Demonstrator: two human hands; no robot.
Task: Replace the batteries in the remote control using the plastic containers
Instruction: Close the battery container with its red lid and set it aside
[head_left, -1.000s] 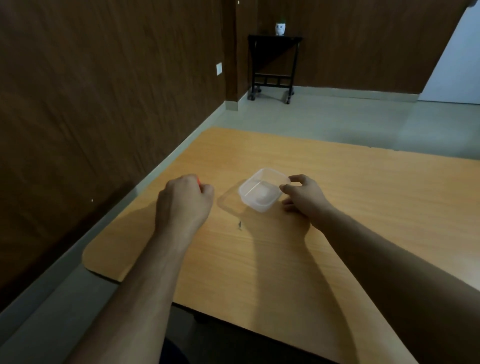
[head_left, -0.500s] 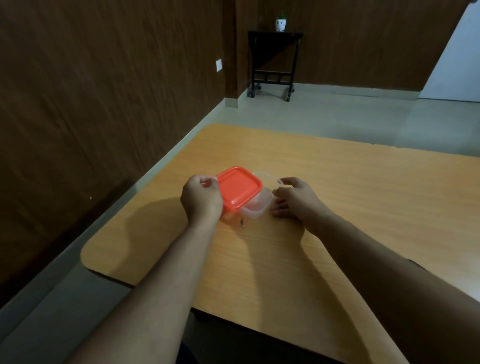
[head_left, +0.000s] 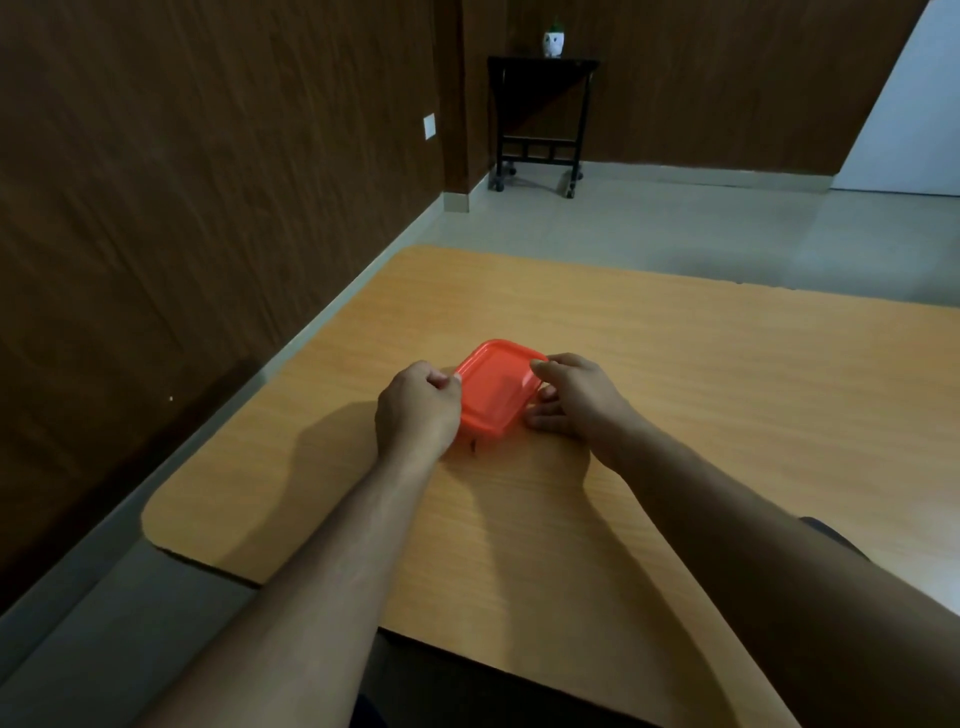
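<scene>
An orange-red lid (head_left: 496, 387) lies flat over the small clear plastic container on the wooden table (head_left: 675, 415); the container beneath is almost fully hidden. My left hand (head_left: 418, 408) pinches the lid's left edge with closed fingers. At the lid's right side my right hand (head_left: 574, 397) has its thumb on the lid's far right corner and its fingers against the container's side. No remote control and no batteries are visible.
A small dark mark (head_left: 472, 444) sits on the table just in front of the container. The table's left edge runs beside a dark wood-panelled wall (head_left: 182, 234). A black trolley (head_left: 540, 119) with a small white pot (head_left: 554, 42) stands far back.
My left hand brought the orange-red lid from the left over the open clear container and set it on top. My right hand stayed at the container's right side.
</scene>
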